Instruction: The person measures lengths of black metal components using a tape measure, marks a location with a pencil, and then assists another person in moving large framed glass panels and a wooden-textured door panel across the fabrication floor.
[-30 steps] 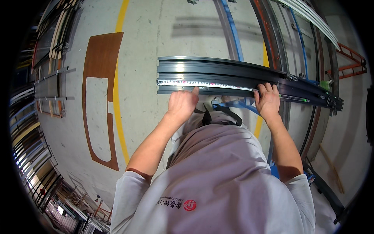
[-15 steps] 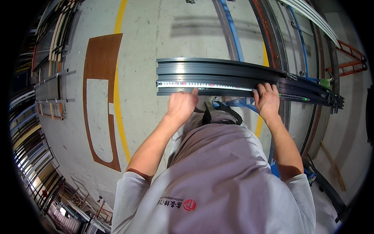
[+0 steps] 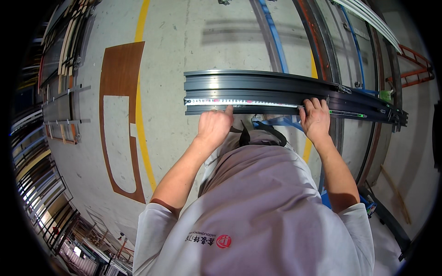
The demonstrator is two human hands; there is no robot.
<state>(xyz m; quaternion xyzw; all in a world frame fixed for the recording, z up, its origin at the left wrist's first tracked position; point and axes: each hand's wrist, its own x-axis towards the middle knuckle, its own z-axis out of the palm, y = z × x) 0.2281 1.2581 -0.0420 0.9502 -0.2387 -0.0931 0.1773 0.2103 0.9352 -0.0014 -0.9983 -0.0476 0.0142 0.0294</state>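
Observation:
Long dark grey metal profiles (image 3: 258, 82) lie side by side in front of me, running from the middle off to the right. A whitish tape measure blade (image 3: 267, 104) with black and red marks lies along their near side, starting at their left end. My left hand (image 3: 215, 124) is closed at the near edge, most fingers curled, one digit reaching up to the blade. My right hand (image 3: 315, 118) bends over the near profile where the blade ends, thumb against the blade; what lies under its palm is hidden. Beyond it sits a slim black and green strip (image 3: 348, 113).
A brown panel with a large cutout (image 3: 120, 69) lies on the grey floor to the left, beside a yellow line (image 3: 143, 156). Racks of bars (image 3: 43, 193) line the far left. A blue bar (image 3: 275, 34) and dark rails (image 3: 322, 46) stand beyond; an orange ladder-like frame (image 3: 414, 69) is at right.
The view has shifted very slightly. Both hands and the tape blade keep their places on the profiles.

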